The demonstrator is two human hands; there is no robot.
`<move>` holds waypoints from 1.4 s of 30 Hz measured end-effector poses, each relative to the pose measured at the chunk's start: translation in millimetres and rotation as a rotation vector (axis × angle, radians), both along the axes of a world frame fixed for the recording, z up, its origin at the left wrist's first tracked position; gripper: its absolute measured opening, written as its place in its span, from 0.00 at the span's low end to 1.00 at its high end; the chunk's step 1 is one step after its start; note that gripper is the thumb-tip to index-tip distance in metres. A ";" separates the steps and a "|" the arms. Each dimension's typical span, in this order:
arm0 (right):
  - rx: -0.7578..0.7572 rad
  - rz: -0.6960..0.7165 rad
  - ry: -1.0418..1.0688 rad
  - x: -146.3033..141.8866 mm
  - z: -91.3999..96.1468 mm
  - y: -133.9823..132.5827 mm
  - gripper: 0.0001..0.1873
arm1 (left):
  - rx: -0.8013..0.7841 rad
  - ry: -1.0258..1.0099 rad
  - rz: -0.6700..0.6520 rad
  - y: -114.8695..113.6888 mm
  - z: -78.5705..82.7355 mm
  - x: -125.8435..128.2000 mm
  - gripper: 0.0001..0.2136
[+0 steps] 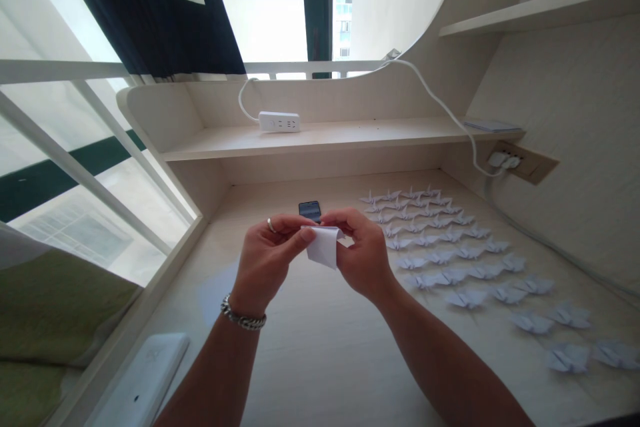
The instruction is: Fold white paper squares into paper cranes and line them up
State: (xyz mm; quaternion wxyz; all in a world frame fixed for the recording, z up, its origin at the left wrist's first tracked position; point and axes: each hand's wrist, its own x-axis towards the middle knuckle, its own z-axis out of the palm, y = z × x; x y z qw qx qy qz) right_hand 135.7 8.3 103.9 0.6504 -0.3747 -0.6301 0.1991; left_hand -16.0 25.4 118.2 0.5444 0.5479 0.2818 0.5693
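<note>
A small folded piece of white paper (323,248) is held up above the desk between both hands. My left hand (270,250), with a ring and a chain bracelet, pinches its left edge between thumb and fingers. On the other side my right hand (363,250) grips the right part, where a flap of the paper curls open. The fingertips of both hands come close together along the top edge. Several white paper cranes (467,252) stand in rows on the desk to the right of my right hand.
A phone (309,211) lies beyond my hands. White paper sheets (217,290) rest left of my left wrist, near a white box-like object (145,380). A power strip (279,122) sits on the shelf (340,135), and a white cable (450,117) runs to the wall socket (523,161).
</note>
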 end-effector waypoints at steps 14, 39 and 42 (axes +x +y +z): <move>-0.015 -0.002 -0.124 7.0 6.0 -2.3 0.02 | -0.022 0.006 -0.049 0.5 1.7 -0.8 0.08; -0.242 0.257 0.105 11.1 4.7 3.7 0.06 | -0.116 -0.107 -0.041 8.4 1.8 -10.1 0.06; -0.211 0.216 0.094 11.1 5.8 3.3 0.05 | -0.089 -0.082 -0.063 5.9 3.5 -10.6 0.08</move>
